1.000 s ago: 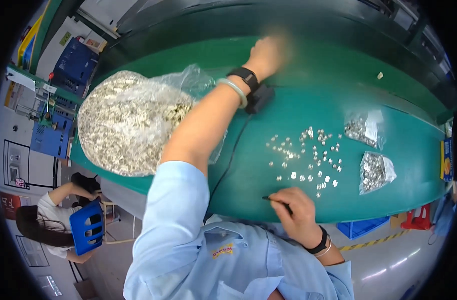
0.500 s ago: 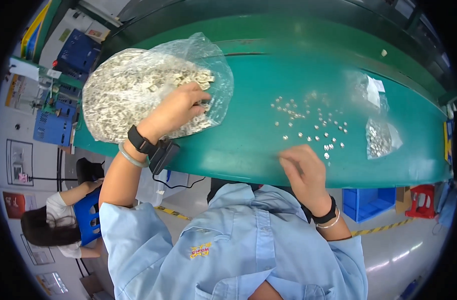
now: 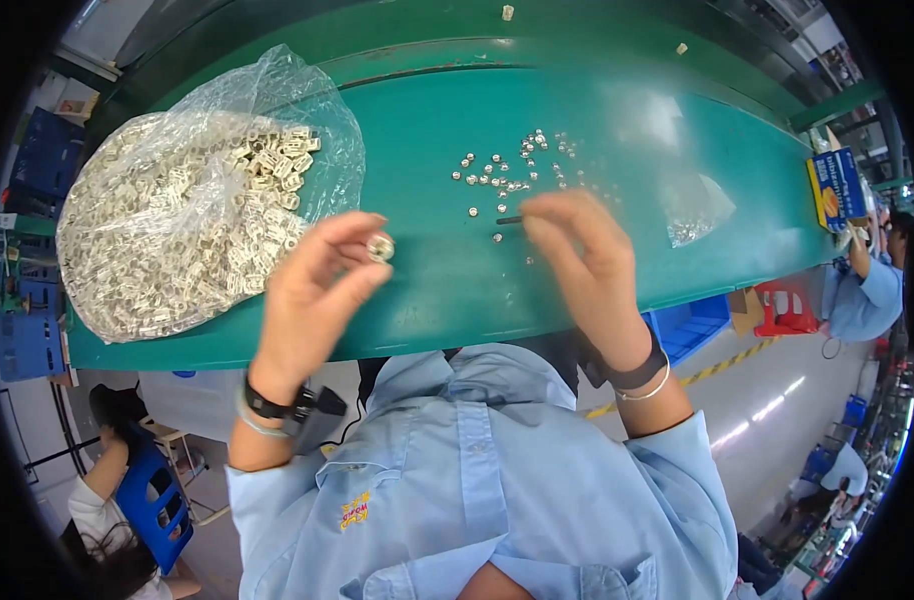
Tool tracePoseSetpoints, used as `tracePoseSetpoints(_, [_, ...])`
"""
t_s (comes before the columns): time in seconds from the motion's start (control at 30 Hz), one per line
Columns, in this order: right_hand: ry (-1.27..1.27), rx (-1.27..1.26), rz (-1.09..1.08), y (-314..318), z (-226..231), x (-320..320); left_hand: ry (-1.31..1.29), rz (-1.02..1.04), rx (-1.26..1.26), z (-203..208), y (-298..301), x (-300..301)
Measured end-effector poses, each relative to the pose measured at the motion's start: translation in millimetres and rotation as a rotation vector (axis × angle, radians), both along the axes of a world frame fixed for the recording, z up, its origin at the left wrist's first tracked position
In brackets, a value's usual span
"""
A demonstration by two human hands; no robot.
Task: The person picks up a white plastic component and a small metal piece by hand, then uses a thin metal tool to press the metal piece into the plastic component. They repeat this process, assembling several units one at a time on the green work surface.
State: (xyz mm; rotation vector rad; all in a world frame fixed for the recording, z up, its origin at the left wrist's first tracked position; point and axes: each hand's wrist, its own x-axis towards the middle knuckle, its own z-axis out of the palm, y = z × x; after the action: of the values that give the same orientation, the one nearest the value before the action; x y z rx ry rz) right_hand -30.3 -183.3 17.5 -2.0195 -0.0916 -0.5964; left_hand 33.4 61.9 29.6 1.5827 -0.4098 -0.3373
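My left hand (image 3: 312,290) pinches a small cream plastic part (image 3: 380,248) between thumb and fingertips, just right of a large clear bag (image 3: 329,120). Heaped inside that bag are many cream plastic pieces (image 3: 207,240) of the same colour. From the fingertips of my right hand (image 3: 592,265), a short dark thin rod (image 3: 509,220) points leftward over the green table. Small shiny metal pieces (image 3: 497,182) lie scattered beyond it. A gap separates the two hands, and the rod does not touch the plastic part.
At the right of the green table (image 3: 427,130) lies a small clear bag (image 3: 697,220) of metal bits. A blue and yellow box (image 3: 837,190) stands at its right end. Below are a blue crate (image 3: 692,328) and a red stool (image 3: 785,308). Other people sit at both sides.
My left hand has come out of the big bag with a cream part in its fingers. My right hand has moved forward and now holds the dark rod. The view has shifted.
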Motion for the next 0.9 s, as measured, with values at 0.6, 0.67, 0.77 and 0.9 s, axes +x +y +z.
tracePoseSetpoints(0.6, [0.215,-0.124,-0.078,24.1,-5.6,18.2,-0.117,-0.078,0.017,-40.0,-5.4,-18.5])
tracePoseSetpoints(0.67, [0.203,-0.121,-0.083,26.0,-7.9,18.9,-0.128,-0.082,0.019,-40.6,-4.9,-18.9])
tracePoseSetpoints(0.77, [0.174,-0.163,-0.08,25.1,-8.0,19.8,-0.183,-0.037,0.001,-43.5,-7.0,-18.9])
tracePoseSetpoints(0.9, [0.179,-0.166,-0.085,22.3,-12.9,21.8,-0.184,-0.037,0.008,-43.6,-6.9,-19.4])
